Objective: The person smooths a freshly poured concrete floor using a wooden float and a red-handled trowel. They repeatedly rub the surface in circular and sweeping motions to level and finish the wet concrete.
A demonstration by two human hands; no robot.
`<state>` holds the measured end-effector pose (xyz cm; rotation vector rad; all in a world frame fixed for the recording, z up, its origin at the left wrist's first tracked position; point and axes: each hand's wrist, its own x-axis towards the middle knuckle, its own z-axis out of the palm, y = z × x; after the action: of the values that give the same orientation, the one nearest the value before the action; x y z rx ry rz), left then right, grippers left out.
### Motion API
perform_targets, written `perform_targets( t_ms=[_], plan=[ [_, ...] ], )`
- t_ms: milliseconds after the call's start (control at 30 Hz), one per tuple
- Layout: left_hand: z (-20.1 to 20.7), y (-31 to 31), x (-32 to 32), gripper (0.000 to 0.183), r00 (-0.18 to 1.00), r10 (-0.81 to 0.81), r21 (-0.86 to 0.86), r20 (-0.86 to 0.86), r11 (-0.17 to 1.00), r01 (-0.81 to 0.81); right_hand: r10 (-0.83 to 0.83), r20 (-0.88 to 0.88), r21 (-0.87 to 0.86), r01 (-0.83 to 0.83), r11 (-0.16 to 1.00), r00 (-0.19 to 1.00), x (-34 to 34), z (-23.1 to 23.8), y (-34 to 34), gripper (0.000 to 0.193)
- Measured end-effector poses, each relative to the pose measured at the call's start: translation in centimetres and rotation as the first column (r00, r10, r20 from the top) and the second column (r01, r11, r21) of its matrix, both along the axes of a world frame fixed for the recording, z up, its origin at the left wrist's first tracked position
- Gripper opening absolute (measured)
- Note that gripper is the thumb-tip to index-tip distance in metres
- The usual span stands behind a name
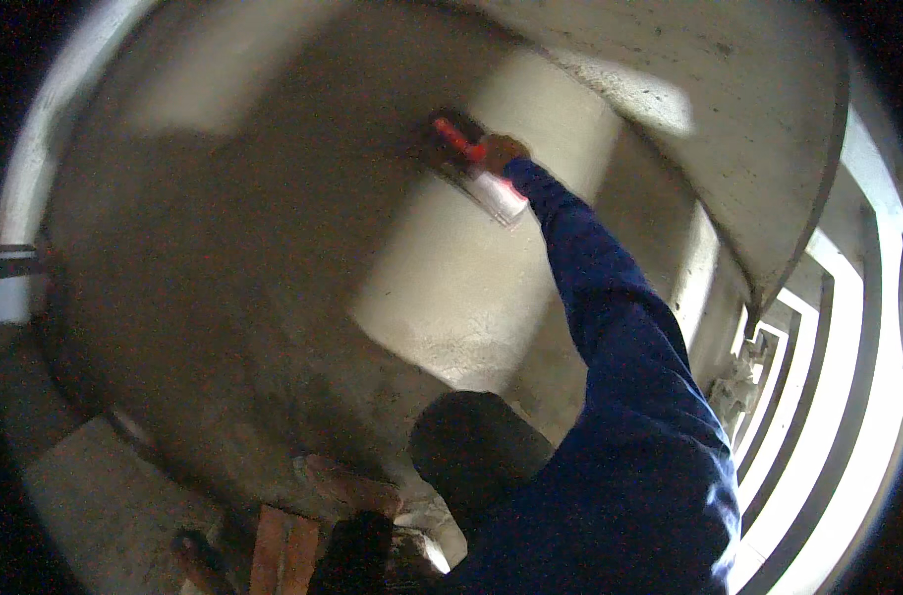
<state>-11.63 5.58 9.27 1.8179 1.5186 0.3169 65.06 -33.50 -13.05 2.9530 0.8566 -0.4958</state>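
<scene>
My right hand [503, 154], at the end of a long dark blue sleeve, is closed round the red handle of a plastering trowel [498, 196]. The trowel's flat metal blade lies at or very near the plastered wall [451, 268], tilted across a bright patch of light; blur hides the exact contact. Grey-brown plaster spreads around it, smooth and damp-looking, with a rougher lower edge. I cannot see my left hand in this view.
Reddish bricks [285, 550] lie at the wall's foot, near a dark rounded shape [481, 451] I cannot make out. A white container [10, 297] stands at the far left. A concrete surface [759, 129] slopes overhead; bright barred openings [818, 397] line the right.
</scene>
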Motion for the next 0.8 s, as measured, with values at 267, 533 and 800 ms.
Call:
perform_targets(
  t_ms=[267,533,800],
  plan=[
    [0.3,-4.1,1.8,0.04,0.994,0.084,-0.034,-0.072,0.996,-0.087,-0.024,-0.153,-0.212,-0.009,0.977,0.988,2.0,0.9,2.5,0.046],
    [0.1,-4.9,2.5,0.039,0.996,0.083,-0.014,-0.026,0.996,-0.083,0.107,-0.273,0.021,-0.105,0.994,0.956,-9.8,-1.3,-6.3,0.039],
    [0.2,-4.8,0.2,0.038,0.989,0.142,-0.003,-0.036,0.99,-0.142,-0.355,-0.257,-0.351,0.255,0.901,0.899,7.0,-4.6,-22.1,0.019]
  ],
)
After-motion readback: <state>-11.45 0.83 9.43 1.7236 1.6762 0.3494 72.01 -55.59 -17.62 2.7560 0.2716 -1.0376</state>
